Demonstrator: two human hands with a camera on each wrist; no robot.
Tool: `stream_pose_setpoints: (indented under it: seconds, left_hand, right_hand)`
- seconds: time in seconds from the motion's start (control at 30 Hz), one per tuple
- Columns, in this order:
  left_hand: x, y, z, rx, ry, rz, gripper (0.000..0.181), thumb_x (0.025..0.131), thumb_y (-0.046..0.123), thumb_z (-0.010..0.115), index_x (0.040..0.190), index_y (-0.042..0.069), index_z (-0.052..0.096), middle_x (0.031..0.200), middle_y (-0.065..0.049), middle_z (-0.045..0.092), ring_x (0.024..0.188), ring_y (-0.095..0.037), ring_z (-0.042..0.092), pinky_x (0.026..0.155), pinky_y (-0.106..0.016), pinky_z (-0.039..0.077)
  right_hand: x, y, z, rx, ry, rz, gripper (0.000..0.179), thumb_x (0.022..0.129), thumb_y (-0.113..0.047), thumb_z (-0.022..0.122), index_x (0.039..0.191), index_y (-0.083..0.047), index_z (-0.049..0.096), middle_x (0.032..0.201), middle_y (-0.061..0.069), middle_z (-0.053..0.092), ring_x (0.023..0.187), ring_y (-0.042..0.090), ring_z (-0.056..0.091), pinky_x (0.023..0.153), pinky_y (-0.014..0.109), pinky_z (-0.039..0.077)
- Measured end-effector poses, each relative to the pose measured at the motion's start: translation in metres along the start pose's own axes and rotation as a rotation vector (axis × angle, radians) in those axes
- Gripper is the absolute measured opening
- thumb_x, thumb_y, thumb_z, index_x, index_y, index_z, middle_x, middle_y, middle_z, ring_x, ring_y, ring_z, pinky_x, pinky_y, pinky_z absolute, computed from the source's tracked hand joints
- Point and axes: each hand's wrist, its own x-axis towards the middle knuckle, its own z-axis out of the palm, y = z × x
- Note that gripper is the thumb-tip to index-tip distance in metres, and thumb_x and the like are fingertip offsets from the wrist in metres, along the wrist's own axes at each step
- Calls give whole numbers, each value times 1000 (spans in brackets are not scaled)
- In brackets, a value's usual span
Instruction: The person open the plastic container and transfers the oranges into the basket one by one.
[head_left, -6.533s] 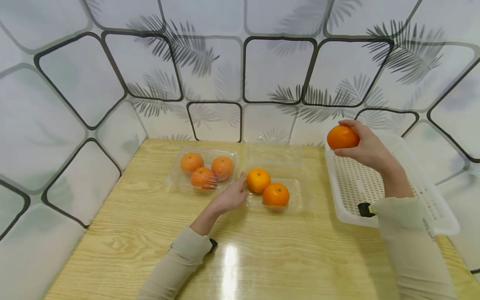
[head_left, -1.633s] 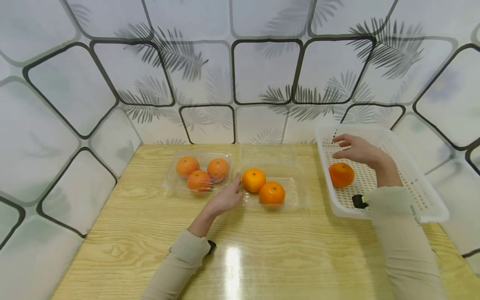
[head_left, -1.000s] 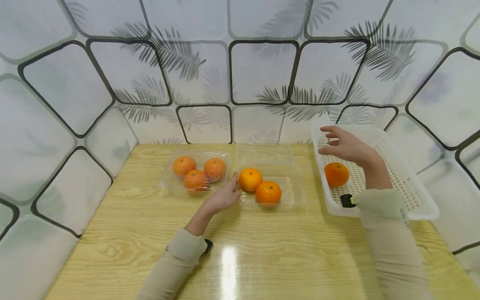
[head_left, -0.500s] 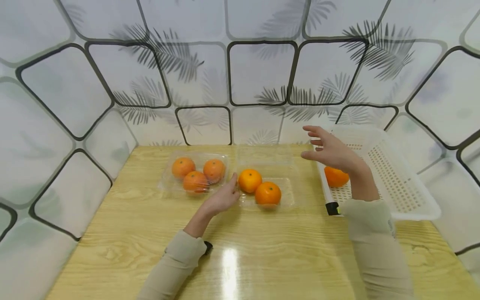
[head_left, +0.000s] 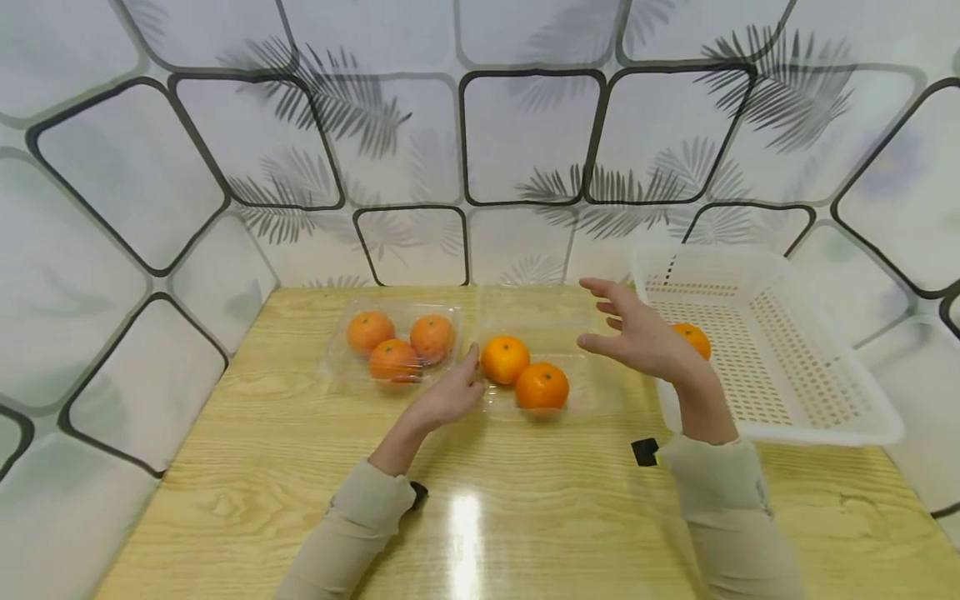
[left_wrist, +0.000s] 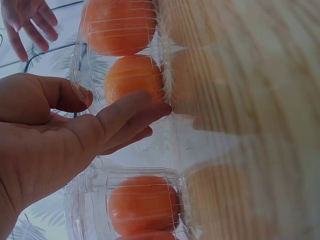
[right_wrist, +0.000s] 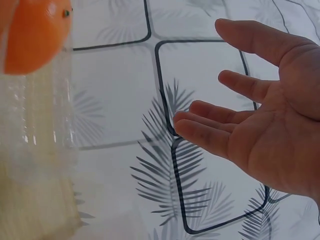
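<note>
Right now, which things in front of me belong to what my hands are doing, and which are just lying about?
Probably in the job:
open clear box, left hand at its left edge
two oranges in it
white basket
single orange in the basket

Seemingly just there:
second clear box with three oranges, not visibly held
patterned wall

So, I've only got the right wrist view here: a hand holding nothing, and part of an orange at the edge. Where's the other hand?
Observer: In the head view, the left hand is at the left side of the open clear box.
Operator: What's in it?
Observer: Two oranges, side by side.
Operator: Anything over to the right?
Observer: A white basket with a single orange showing, partly hidden by the right hand.
</note>
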Motion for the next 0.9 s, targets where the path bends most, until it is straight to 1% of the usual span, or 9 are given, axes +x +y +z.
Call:
stream_pose_setpoints:
  seconds: [0.13, 0.17, 0.27, 0.4, 0.53, 0.63, 0.7, 0.8, 0.9]
  left_hand:
    - [2, 2, -2, 3, 1, 14, 69, 100, 1, 39, 156, -7, -1, 162, -24, 4, 149, -29, 15, 120, -45, 17]
    - [2, 3, -3, 1, 1, 11, 69, 100, 1, 39, 156, -6, -1, 163, -23, 3, 150, -28, 12, 120, -44, 15]
    - [2, 2, -3, -1, 8, 3, 69, 99, 1, 39, 156, -6, 0, 163, -22, 2, 150, -27, 10, 121, -43, 15]
    - [1, -1, 0, 20, 1, -10, 70, 99, 2, 40, 156, -6, 0, 163, -22, 5, 149, -25, 14, 120, -43, 17]
    - [0, 1, 1, 26, -5, -10, 70, 99, 2, 40, 156, -6, 0, 163, -23, 7, 144, -25, 27, 117, -43, 25]
    - [-1, 4, -2, 22, 4, -11, 69, 99, 2, 39, 156, -6, 0, 163, -23, 6, 143, -25, 28, 117, -44, 25]
    - [0, 5, -3, 24, 9, -9, 69, 99, 2, 39, 156, -7, 0, 163, -23, 6, 145, -25, 25, 118, -44, 23]
    - [1, 5, -2, 26, -1, -10, 69, 99, 2, 39, 155, -7, -1, 163, -22, 3, 149, -23, 13, 120, -43, 16]
    - [0, 3, 0, 25, -3, -12, 69, 99, 1, 39, 155, -8, 0, 163, -23, 3, 148, -22, 16, 120, -43, 16]
  right_hand:
    - [1, 5, 10, 42, -10, -20, 78, 95, -23, 69, 158, -16, 23, 162, 11, 20, 146, 43, 23, 113, 62, 25]
    - [1, 7, 13, 49, -11, -23, 78, 95, -23, 69, 158, -15, 24, 162, 11, 21, 146, 43, 23, 113, 62, 25]
    - [4, 16, 21, 61, -19, -30, 77, 95, -23, 69, 158, -14, 24, 162, 12, 22, 146, 44, 24, 114, 62, 24]
    - [6, 29, 32, 62, -17, -23, 77, 94, -22, 70, 157, -13, 26, 161, 14, 25, 144, 45, 27, 114, 60, 26]
    - [8, 37, 41, 73, -19, -19, 78, 93, -20, 71, 156, -12, 27, 160, 14, 26, 144, 45, 28, 113, 60, 29]
    - [12, 40, 47, 90, -24, -23, 79, 92, -21, 72, 157, -13, 27, 161, 13, 26, 145, 44, 27, 112, 60, 29]
    - [14, 40, 50, 96, -28, -29, 80, 91, -21, 73, 156, -13, 28, 160, 13, 27, 145, 44, 27, 113, 60, 28]
    - [14, 41, 55, 89, -43, -33, 81, 91, -20, 73, 156, -12, 28, 160, 15, 27, 144, 45, 27, 113, 61, 27]
    - [15, 43, 62, 77, -67, -36, 82, 90, -21, 74, 156, -9, 27, 159, 17, 27, 143, 47, 27, 113, 62, 26]
